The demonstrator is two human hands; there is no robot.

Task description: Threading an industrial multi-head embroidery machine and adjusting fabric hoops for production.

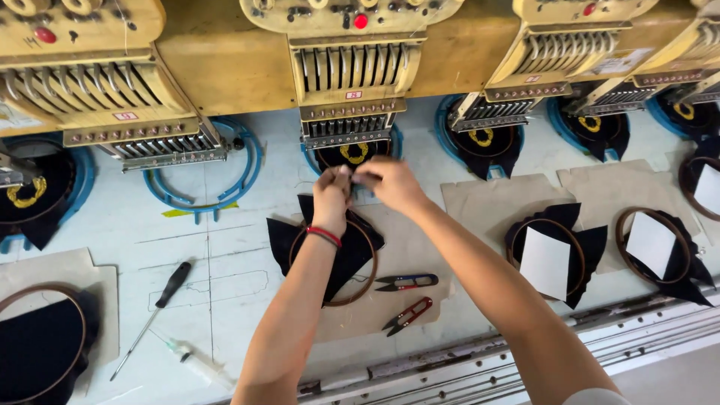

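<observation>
Both hands are raised together just below the middle embroidery head (351, 71). My left hand (331, 196), with a red band on its wrist, pinches something very small at its fingertips. My right hand (390, 182) meets it fingertip to fingertip; what they pinch is too fine to make out. Right behind them a blue hoop holds black cloth with a yellow stitched emblem (354, 153). Under my left forearm lies a brown hoop with black cloth (356, 251) on a sheet of card.
Two thread snips (406, 283) (409, 313) lie on the card by my right arm. A black-handled screwdriver (154, 315) and a small oiler (196, 363) lie at left. An unloaded blue hoop frame (201, 196) sits left of centre. More hooped cloths with white squares (545, 262) lie at right.
</observation>
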